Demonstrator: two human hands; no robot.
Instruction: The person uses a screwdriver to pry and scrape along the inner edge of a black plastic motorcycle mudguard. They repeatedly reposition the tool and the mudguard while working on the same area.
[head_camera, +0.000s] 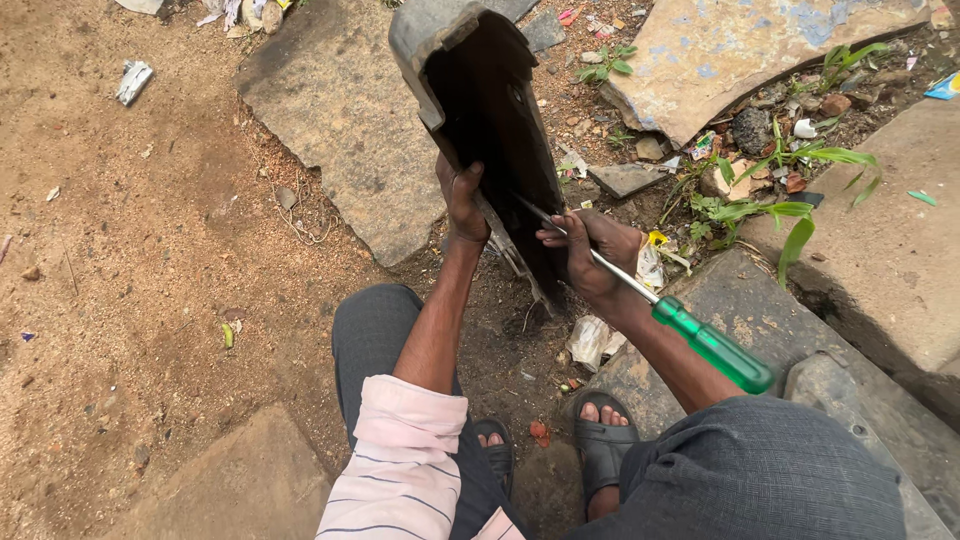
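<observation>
A dark, curved plastic panel stands upright on the dirt in front of me, its hollow black inside facing me. My left hand grips its lower left edge. My right hand holds the metal shaft of a screwdriver with a green handle. The handle sticks out past my wrist toward the lower right. The screwdriver's tip rests against the inside of the panel near its lower right edge.
Flat stone slabs lie behind the panel, at the far right and under my right leg. Weeds and litter fill the gap on the right. Bare dirt spreads left. My sandalled feet are below.
</observation>
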